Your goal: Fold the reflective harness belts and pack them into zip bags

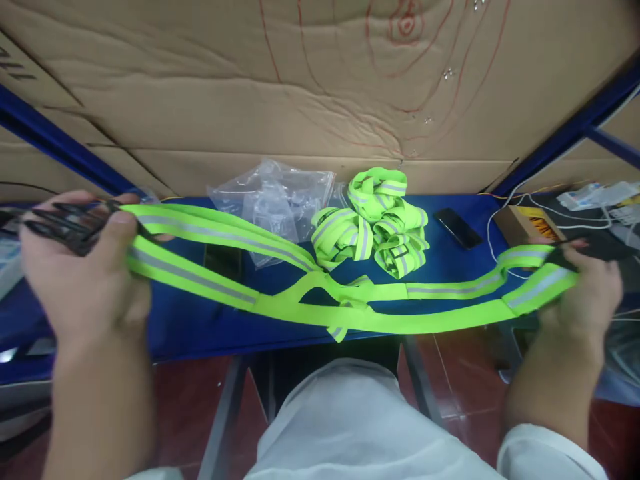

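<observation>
A neon-yellow reflective strap harness [400, 319] with grey stripes stretches between my two hands, above the front of the blue table. My left hand [95, 260] is closed round its left end, where black buckles or clips [70, 223] show among the fingers. At the far right my right hand [580, 293] grips the other end, with dark pieces at the fingertips, blurred. The straps sag slightly and cross near the middle. Behind them lie several rolled-up reflective straps [373, 223] in a heap, touching neither hand.
Clear plastic bags [277, 200] lie left of the rolls. A black phone [457, 228] rests on the blue table [190, 320]. At the right are an open cardboard box [525, 230] and white cables [493, 247]. Cardboard [225, 87] backs the table between blue frame bars.
</observation>
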